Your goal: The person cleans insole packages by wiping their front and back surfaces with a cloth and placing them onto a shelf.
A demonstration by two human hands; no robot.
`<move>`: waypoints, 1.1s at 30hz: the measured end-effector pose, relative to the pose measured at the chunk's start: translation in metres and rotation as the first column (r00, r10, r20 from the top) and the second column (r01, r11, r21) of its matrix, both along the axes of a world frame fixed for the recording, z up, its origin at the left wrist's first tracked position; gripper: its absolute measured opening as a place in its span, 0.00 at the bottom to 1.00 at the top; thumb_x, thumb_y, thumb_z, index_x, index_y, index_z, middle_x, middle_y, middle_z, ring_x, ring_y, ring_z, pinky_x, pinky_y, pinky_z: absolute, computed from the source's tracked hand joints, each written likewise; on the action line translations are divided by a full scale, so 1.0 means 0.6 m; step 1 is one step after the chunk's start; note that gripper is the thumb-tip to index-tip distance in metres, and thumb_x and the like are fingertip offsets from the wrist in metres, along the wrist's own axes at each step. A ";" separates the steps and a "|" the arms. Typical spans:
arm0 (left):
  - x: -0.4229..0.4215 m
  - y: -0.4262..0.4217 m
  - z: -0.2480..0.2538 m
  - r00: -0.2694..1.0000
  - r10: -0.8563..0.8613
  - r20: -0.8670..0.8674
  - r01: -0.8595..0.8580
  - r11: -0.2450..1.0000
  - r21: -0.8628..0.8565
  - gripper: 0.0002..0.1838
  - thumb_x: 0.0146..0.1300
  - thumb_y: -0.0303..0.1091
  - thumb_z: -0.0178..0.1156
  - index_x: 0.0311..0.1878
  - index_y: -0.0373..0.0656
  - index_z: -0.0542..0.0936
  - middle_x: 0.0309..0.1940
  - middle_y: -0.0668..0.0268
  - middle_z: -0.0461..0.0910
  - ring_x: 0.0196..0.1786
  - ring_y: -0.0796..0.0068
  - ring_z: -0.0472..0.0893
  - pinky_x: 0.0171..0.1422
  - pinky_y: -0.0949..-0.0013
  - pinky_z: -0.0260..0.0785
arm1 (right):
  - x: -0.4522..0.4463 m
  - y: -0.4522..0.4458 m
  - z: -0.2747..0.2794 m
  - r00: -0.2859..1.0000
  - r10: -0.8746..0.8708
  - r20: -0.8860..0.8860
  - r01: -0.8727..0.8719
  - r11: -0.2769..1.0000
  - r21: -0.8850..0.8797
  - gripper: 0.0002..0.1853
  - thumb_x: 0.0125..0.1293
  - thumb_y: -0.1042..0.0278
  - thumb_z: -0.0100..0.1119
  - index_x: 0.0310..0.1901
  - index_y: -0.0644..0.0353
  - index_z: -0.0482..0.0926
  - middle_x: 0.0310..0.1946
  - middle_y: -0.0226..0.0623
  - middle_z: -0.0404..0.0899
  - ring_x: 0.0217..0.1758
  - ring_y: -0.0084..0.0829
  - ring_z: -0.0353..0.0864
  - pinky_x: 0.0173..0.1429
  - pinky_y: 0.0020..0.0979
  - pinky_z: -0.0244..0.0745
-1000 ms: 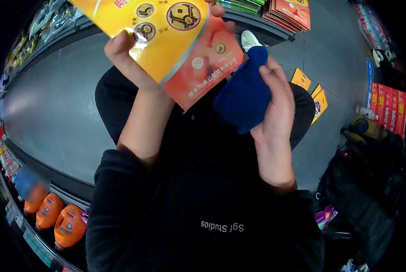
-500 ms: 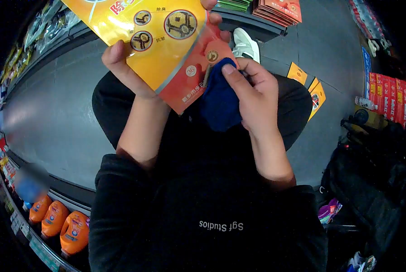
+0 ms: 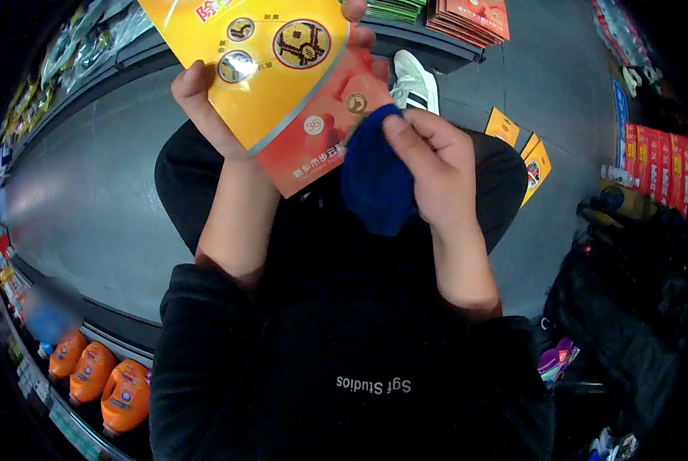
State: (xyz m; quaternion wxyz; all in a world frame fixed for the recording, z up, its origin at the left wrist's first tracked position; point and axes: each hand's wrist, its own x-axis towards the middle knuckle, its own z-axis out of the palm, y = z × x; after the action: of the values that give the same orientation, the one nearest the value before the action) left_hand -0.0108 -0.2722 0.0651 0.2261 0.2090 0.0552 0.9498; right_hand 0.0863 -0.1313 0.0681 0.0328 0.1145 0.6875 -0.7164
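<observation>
My left hand (image 3: 215, 107) supports a flat yellow-and-red printed packet (image 3: 275, 100) from behind. Its thumb shows at the packet's left edge and its fingertips curl round the right edge. The number 36 and several round pictures are printed on the front, which is tilted in front of me. In my right hand (image 3: 440, 161) a dark blue cloth (image 3: 378, 180) is pinched between thumb and fingers. The cloth hangs down, its upper edge against the packet's lower right side.
Yellow packets (image 3: 538, 165) lie on the grey floor (image 3: 106, 184) beyond my right knee. Stacked red packets (image 3: 470, 17) sit on a low shelf ahead, near a white shoe (image 3: 414, 83). Orange bottles (image 3: 126, 396) line the lower left shelf. A black bag (image 3: 620, 300) is at right.
The packet has shifted slightly left and tilted a little. My right hand has moved slightly right and down, and the blue cloth hangs lower and more spread out.
</observation>
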 end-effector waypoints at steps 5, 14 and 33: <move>-0.001 -0.004 0.005 0.999 0.019 0.040 -0.021 0.999 0.044 0.43 0.54 0.60 0.53 0.64 0.36 0.57 0.54 0.43 0.65 0.54 0.47 0.69 0.57 0.47 0.64 | -0.003 -0.002 -0.013 0.905 -0.423 0.033 0.415 0.865 -0.284 0.11 0.66 0.66 0.54 0.41 0.65 0.78 0.31 0.29 0.79 0.33 0.18 0.75 0.40 0.19 0.70; -0.012 -0.011 0.005 1.000 -0.012 -0.025 0.016 0.992 0.129 0.43 0.55 0.59 0.52 0.65 0.36 0.57 0.54 0.43 0.65 0.55 0.48 0.68 0.59 0.45 0.60 | 0.009 0.037 0.020 0.942 -0.328 -0.068 0.294 0.906 -0.305 0.06 0.64 0.68 0.54 0.37 0.62 0.74 0.30 0.35 0.79 0.29 0.21 0.78 0.35 0.20 0.72; 0.002 -0.011 -0.009 0.998 -0.058 0.025 0.053 0.988 0.143 0.47 0.50 0.59 0.57 0.65 0.34 0.54 0.57 0.41 0.61 0.58 0.46 0.66 0.59 0.47 0.65 | 0.004 -0.036 -0.002 0.964 -0.153 0.217 0.235 0.871 -0.431 0.12 0.68 0.63 0.50 0.44 0.63 0.75 0.34 0.34 0.80 0.32 0.22 0.79 0.37 0.22 0.75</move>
State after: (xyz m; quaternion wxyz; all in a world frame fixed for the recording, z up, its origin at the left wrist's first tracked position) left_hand -0.0094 -0.2789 0.0597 0.2378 0.2122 -0.0218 0.9476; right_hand 0.0884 -0.1532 0.0670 0.0468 0.2352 0.4810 -0.8433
